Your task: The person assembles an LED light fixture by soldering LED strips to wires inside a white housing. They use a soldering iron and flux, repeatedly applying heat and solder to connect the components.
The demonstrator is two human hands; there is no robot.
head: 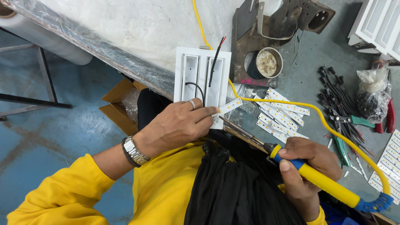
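**Soldering iron meets LED strip**

Closest to us is the right hand (310, 168), wrapped tight round the yellow soldering iron (321, 180), whose tip sits just beside the small LED strip (229, 106). Our left hand (179, 125) pinches that strip by its near end, against the white lamp housing (203, 85) at the bench edge. We'd call the strip light, thin and bendy, probably fragile, so holding it by the edges looks safest. Over by the metal stand, a round tin (267, 63) holds some crusty, pale residue; a clear bag (372, 93) holds dark bits we can't make out
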